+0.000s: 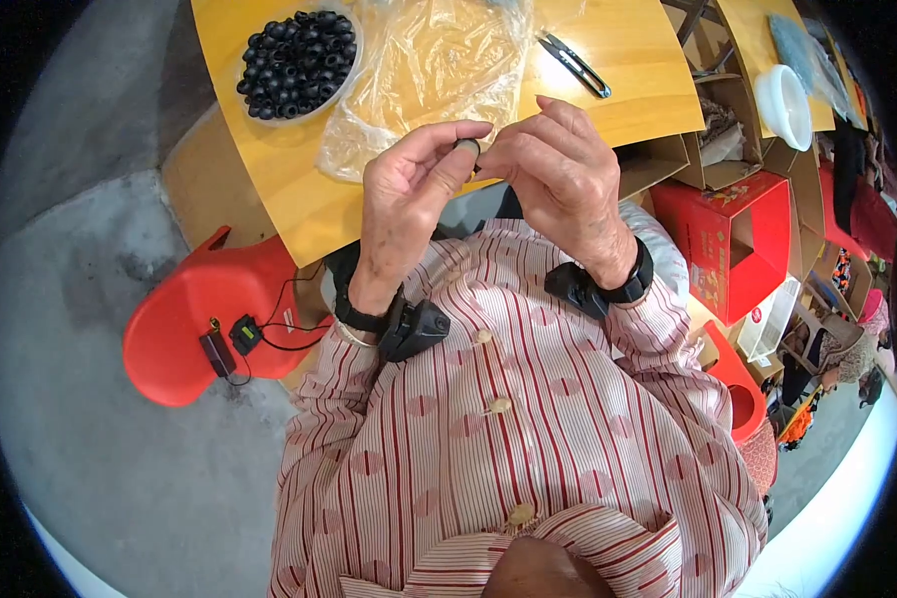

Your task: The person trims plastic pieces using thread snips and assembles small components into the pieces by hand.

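Above the near edge of the table, my left hand (pixel 401 194) pinches a small black ring-like piece (pixel 466 147) between thumb and fingers. My right hand (pixel 563 174) meets it from the other side, thumb and forefinger pressed together. A tiny yellowish bit shows between the fingertips; what the right fingers grip is too small to make out. Farther left, a pale bowl (pixel 358 62) holds many small black hollow pieces (pixel 301 62). A clear plastic bag (pixel 419 75) lies crumpled just beyond my hands. To its right rest black thread snips (pixel 574 66).
The yellow wooden table (pixel 633 70) spans the far side. A red plastic chair (pixel 184 334) with small black devices (pixel 219 354) and cables stands at left. At right are a red box (pixel 733 239), cardboard boxes (pixel 723 149) and a white bowl (pixel 784 108) at a second table's edge.
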The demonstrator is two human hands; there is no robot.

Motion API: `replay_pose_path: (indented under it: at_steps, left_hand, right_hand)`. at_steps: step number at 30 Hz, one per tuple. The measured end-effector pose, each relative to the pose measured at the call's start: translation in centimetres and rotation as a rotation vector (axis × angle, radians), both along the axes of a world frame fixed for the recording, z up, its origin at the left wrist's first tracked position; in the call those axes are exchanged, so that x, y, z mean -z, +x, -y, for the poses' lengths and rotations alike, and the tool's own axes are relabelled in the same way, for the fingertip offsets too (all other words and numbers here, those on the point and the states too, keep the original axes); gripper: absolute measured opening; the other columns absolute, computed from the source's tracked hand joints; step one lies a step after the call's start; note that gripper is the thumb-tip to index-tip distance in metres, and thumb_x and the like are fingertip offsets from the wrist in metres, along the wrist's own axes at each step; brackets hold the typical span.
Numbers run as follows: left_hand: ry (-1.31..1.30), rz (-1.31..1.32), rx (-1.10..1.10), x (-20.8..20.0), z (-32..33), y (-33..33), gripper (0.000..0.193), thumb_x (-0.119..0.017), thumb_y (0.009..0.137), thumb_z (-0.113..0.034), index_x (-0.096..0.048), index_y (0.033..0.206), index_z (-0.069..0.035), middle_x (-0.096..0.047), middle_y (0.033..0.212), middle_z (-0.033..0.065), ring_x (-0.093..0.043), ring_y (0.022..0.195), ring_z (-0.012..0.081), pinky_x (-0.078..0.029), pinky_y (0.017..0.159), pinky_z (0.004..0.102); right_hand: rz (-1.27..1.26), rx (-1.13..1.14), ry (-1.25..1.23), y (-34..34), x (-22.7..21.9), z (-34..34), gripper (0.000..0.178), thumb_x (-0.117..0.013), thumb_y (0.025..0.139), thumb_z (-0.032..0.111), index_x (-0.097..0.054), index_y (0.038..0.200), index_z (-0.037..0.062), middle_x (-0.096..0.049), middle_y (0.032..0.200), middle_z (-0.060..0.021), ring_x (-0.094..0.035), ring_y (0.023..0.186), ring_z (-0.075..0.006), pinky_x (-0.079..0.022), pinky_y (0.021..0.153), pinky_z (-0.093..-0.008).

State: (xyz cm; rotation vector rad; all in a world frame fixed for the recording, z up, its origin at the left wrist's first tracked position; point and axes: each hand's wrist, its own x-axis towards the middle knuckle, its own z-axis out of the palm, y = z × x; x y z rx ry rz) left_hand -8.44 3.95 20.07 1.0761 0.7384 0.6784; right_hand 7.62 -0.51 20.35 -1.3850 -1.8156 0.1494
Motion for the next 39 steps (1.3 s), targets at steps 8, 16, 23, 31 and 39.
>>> replay_pose_path:
  at_steps: [8, 16, 23, 31, 39]
  left_hand:
    - [-0.109, -0.002, -0.023, 0.2, 0.2, 0.2, 0.026, -0.048, 0.092, -0.007, -0.056, 0.113, 0.005, -0.060, 0.105, 0.0085, -0.057, 0.093, 0.0096, -0.045, 0.083, 0.0221]
    - [-0.147, 0.118, -0.035, 0.0, -0.2, 0.0, 0.035, -0.050, 0.090, -0.008, -0.049, 0.122, 0.004, -0.060, 0.091, 0.0039, -0.053, 0.081, 0.0068, -0.041, 0.075, 0.0203]
    - [-0.218, 0.143, -0.064, -0.3, -0.2, 0.2, 0.039, -0.050, 0.088, -0.005, -0.045, 0.126, 0.004, -0.061, 0.089, 0.0060, -0.054, 0.084, 0.0089, -0.042, 0.079, 0.0231]
    - [-0.206, 0.167, -0.034, 0.4, 0.1, 0.2, 0.035, -0.051, 0.089, -0.006, -0.046, 0.122, 0.005, -0.058, 0.099, 0.0064, -0.054, 0.087, 0.0087, -0.044, 0.079, 0.0221]
    - [-0.232, 0.133, 0.030, 1.3, 0.1, -0.1, 0.035, -0.053, 0.090, -0.010, -0.046, 0.121, 0.005, -0.057, 0.106, 0.0057, -0.053, 0.084, 0.0080, -0.043, 0.073, 0.0203]
  right_hand:
    - [-0.103, 0.003, -0.157, 0.2, 0.3, 0.1, 0.025, -0.075, 0.066, 0.013, -0.054, 0.079, 0.0065, -0.057, 0.068, -0.0042, -0.055, 0.063, -0.0218, -0.046, 0.058, -0.0313]
    - [-0.130, -0.016, -0.248, 0.5, -0.2, 0.3, 0.028, -0.075, 0.070, 0.020, -0.056, 0.085, 0.0056, -0.059, 0.070, -0.0049, -0.059, 0.066, -0.0210, -0.047, 0.055, -0.0309]
    - [-0.036, -0.093, -0.188, 0.5, -0.3, 0.0, 0.031, -0.072, 0.072, 0.018, -0.059, 0.097, 0.0060, -0.058, 0.072, -0.0055, -0.058, 0.068, -0.0226, -0.047, 0.059, -0.0329]
    - [-0.087, -0.116, -0.250, 0.5, -0.4, 0.2, 0.033, -0.071, 0.073, 0.018, -0.060, 0.101, 0.0052, -0.055, 0.068, -0.0073, -0.057, 0.063, -0.0242, -0.046, 0.057, -0.0335]
    - [-0.083, -0.108, -0.296, 0.7, -0.6, 0.5, 0.033, -0.071, 0.075, 0.021, -0.060, 0.101, 0.0045, -0.056, 0.066, -0.0075, -0.057, 0.061, -0.0236, -0.046, 0.055, -0.0333]
